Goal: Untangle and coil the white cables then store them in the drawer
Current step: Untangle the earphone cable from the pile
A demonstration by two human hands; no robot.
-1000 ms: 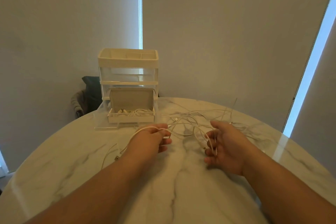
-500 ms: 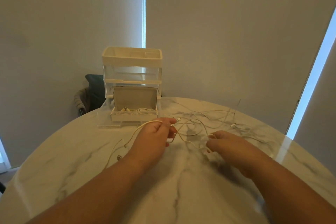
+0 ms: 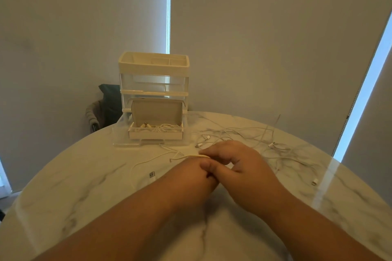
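My right hand (image 3: 237, 165): pinching one white cable (image 3: 184, 157) that trails toward 9 o'clock.
My left hand (image 3: 191, 174): grip hidden, cannot tell.
Tangle (image 3: 254, 131): 1 o'clock, nearer right.

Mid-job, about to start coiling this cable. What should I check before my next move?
1. Right hand pinches the white cable: ok.
2. Left hand grip, fingers hidden under the right hand: cannot tell.
3. White cable clear of the tangle: cannot tell.
4. USB plug lying free on the table: ok.
5. Drawer pulled out, box open: ok.
6. Other cables coiled: not ok, the tangle lies loose.
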